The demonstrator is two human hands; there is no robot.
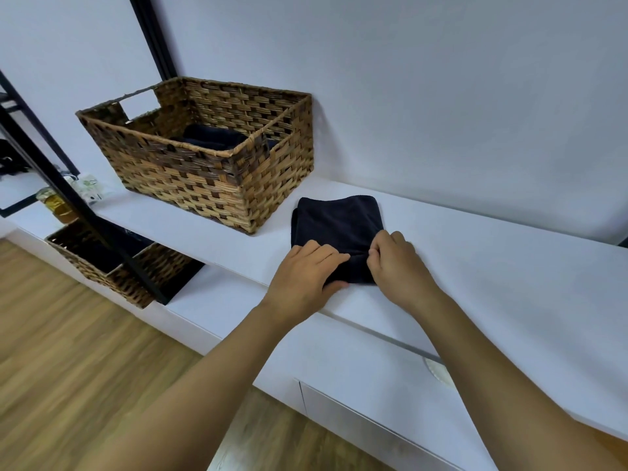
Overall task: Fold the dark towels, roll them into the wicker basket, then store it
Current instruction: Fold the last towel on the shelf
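A folded dark towel (338, 220) lies on the white cabinet top (492, 266), right of a brown wicker basket (190, 178). Both hands are at its near edge. My left hand (306, 270) grips the near left corner, fingers curled over the cloth and thumb along its front. My right hand (396, 263) pinches the near edge, which is bunched up between the two hands. Inside the basket a rolled dark towel (212, 136) shows over the rim.
A second wicker basket (112, 270) sits in a lower open shelf at the left. A black metal frame (68, 192) slants across in front of it. Small bottles (56, 203) stand at the far left. Wooden floor lies below.
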